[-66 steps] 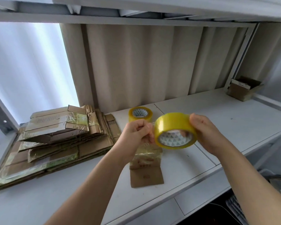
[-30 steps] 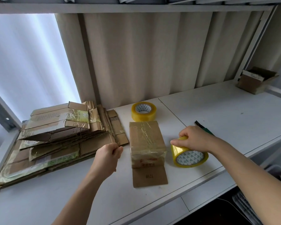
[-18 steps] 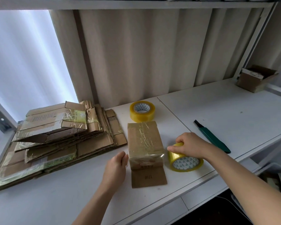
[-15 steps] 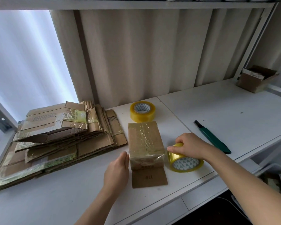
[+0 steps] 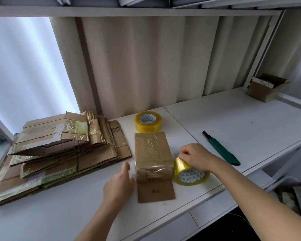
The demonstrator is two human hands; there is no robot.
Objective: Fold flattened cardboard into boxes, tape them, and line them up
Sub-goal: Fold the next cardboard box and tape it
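Head view: white table [image 5: 233, 119] under a shelf, pleated curtain behind.
Folded box [image 5: 153, 153]: stands on the table near the front edge, wrapped in clear tape, one bare flap [image 5: 155, 191] lying flat toward the viewer.
Left hand [image 5: 119, 185]: fingers straight and relaxed, holding nothing, just beside the box's left side.
Right hand [image 5: 195, 156]: fingers curled over the top of a yellow tape roll [image 5: 189, 173] tilted against the table, just right of the box.
Second tape roll [image 5: 148, 121]: lies flat just behind the box.
Flattened cardboard stack [image 5: 59, 150]: at left.
Green cutter [image 5: 221, 148]: right of the hands.
Small open box [image 5: 266, 87]: far right corner.
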